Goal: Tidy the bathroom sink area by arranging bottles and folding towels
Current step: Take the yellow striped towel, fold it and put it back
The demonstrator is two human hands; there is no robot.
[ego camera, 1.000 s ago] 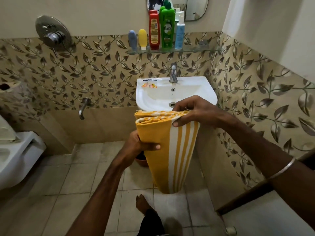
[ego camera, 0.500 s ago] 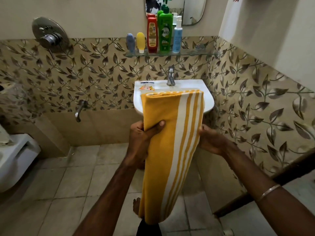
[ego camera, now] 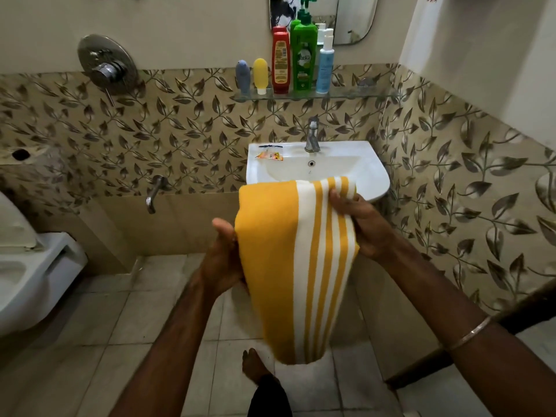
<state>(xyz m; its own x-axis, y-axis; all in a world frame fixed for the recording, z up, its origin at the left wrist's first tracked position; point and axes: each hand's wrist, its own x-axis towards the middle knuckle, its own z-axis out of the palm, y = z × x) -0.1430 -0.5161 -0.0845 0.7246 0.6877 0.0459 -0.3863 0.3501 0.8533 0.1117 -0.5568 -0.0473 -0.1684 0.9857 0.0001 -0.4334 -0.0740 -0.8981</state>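
Observation:
A folded yellow towel with white stripes (ego camera: pixel 288 266) hangs in front of the white sink (ego camera: pixel 373 176), its lower end loose above the floor. My left hand (ego camera: pixel 224 260) grips its left edge, thumb up and fingers hidden behind the cloth. My right hand (ego camera: pixel 358 224) holds the right edge near the top, fingers curled over the striped part. On the glass shelf (ego camera: pixel 355 93) above the sink stand a grey-blue tube (ego camera: pixel 242 76), a yellow tube (ego camera: pixel 260 76), a red bottle (ego camera: pixel 281 60), a green pump bottle (ego camera: pixel 304 55) and a light blue spray bottle (ego camera: pixel 325 63).
A tap (ego camera: pixel 312 136) rises at the sink's back, and a small orange sachet (ego camera: pixel 270 155) lies on its left rim. A mirror (ego camera: pixel 349 16) hangs above. A shower mixer (ego camera: pixel 105 66) and spout (ego camera: pixel 154 192) are on the left wall; a toilet (ego camera: pixel 27 266) stands far left. Tiled floor below.
The towel has dropped lower in front of the sink. My right hand slid up from the towel's right side to its top right edge; my left hand stays on the left edge.

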